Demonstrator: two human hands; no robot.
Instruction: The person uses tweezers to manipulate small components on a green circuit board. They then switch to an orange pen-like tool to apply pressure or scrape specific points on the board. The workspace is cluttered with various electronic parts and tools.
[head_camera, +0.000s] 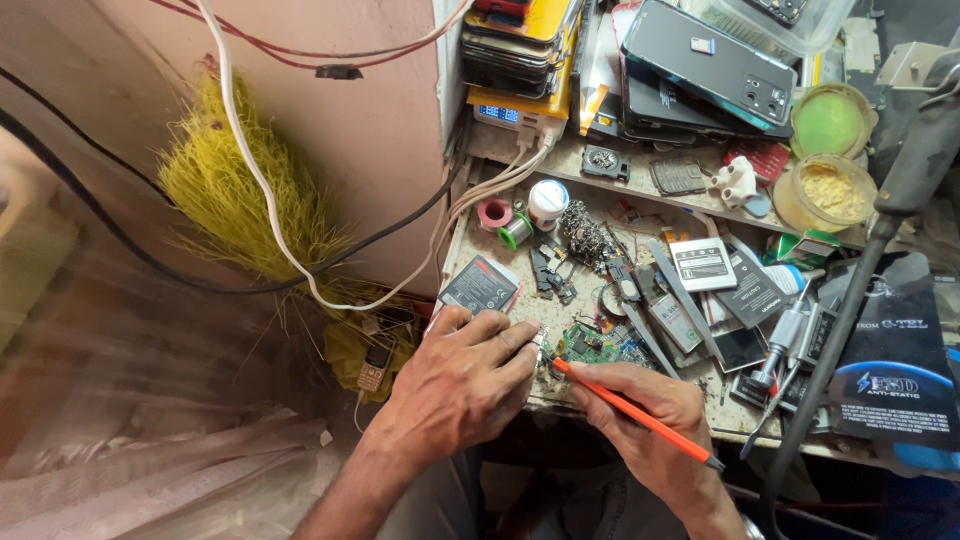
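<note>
R hand grips orange tool, L hand pinches green board; tub w/ yellow paste.

**Crowded repair bench**

The workbench is littered: a green circuit board at its front edge, a phone battery at the front left corner, solder spools behind, tweezers mid-bench, two yellow-filled jars along the back right.
</note>
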